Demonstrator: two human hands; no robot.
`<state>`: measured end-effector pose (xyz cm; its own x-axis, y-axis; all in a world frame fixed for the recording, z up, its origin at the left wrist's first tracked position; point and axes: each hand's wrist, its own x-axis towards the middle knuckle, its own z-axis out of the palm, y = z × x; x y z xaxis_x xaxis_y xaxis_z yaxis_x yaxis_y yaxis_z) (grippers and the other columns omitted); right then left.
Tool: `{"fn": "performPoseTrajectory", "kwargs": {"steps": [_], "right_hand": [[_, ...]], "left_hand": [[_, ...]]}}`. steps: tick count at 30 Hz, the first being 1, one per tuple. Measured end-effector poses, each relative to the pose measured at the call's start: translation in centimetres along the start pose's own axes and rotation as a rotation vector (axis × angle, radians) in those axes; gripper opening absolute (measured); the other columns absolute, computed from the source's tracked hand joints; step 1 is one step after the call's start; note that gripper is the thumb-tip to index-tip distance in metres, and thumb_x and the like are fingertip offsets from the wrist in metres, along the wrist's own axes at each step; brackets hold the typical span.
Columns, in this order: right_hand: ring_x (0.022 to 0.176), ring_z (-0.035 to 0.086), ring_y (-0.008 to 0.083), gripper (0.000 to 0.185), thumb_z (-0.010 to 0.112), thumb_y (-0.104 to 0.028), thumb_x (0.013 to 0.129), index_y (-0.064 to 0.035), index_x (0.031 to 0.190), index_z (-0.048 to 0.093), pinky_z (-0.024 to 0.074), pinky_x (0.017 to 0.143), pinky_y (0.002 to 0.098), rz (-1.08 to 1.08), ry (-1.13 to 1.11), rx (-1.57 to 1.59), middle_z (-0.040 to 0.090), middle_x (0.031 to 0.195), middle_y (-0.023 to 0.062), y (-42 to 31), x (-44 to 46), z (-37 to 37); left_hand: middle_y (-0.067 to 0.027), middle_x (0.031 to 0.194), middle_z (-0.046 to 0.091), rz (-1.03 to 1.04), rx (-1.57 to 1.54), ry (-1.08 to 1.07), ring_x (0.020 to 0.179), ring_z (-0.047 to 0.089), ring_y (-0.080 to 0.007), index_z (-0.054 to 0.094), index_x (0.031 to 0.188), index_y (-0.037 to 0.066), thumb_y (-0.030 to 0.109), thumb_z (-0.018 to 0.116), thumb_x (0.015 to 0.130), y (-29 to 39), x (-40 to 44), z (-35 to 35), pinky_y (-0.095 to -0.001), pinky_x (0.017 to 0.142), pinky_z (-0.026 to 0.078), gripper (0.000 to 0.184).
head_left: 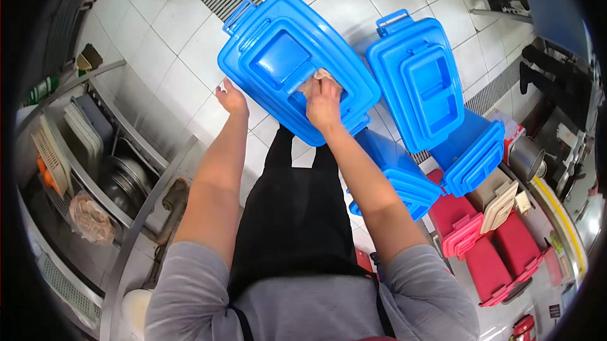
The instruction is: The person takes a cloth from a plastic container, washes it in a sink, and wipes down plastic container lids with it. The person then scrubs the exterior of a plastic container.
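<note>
"Blue lid (297, 75), head view, in front of the black apron (294, 214). What's hidden?"
"Its underside. Right hand (324, 104) grips a cloth (310, 86) in the nearer recess, masking part of both."
"Left hand (232, 96)?"
"Loosely open, near the lid."
"Long axis?"
"Upper left to lower right."
"Containers?"
"Steel bowls (124, 182) nest together; clear bag (93, 218), contents unclear."

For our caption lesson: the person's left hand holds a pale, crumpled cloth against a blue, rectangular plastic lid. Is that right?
Wrong hand: the right hand, not the left hand, holds the pale, crumpled cloth against the blue, rectangular plastic lid, as the head view shows.
</note>
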<state>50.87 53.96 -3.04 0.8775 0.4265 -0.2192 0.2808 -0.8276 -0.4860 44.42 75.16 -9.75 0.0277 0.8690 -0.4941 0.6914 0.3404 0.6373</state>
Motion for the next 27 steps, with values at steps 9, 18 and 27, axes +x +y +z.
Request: {"fn": "performPoseTrajectory", "kwargs": {"steps": [9,18,27], "right_hand": [[0.064,0.053,0.0233,0.013,0.056,-0.014,0.061,-0.0026,0.06,0.05,0.0422,0.063,0.0293,0.104,-0.592,0.555,0.053,0.066,0.0116,1.2,2.7,1.5],[0.087,0.048,0.0331,0.03,0.06,-0.014,0.063,-0.0028,0.09,0.054,0.0403,0.072,0.0412,-0.204,-0.18,-0.205,0.051,0.095,0.016,-6.1,9.8,-2.5],[0.089,0.045,0.0296,0.021,0.053,-0.014,0.068,-0.0049,0.088,0.053,0.0347,0.079,0.0428,-0.374,-0.358,-0.004,0.049,0.091,0.0143,-6.6,9.8,2.5]], "left_hand": [[-0.0162,0.086,0.059,-0.482,-0.307,-0.065,0.08,0.056,-0.0271,0.057,0.085,-0.01,0.071,0.032,0.07,-2.0,1.3,4.4,-0.0359,0.072,0.043,0.086],[-0.0127,0.076,0.059,-0.454,-0.294,-0.131,0.071,0.056,-0.0208,0.058,0.078,-0.006,0.069,0.039,0.07,-1.0,1.4,4.5,-0.0336,0.065,0.045,0.078],[-0.0141,0.067,0.059,-0.45,-0.281,-0.074,0.066,0.056,-0.0209,0.062,0.071,-0.006,0.065,0.038,0.074,-0.9,1.1,4.3,-0.0332,0.065,0.043,0.075]]}}
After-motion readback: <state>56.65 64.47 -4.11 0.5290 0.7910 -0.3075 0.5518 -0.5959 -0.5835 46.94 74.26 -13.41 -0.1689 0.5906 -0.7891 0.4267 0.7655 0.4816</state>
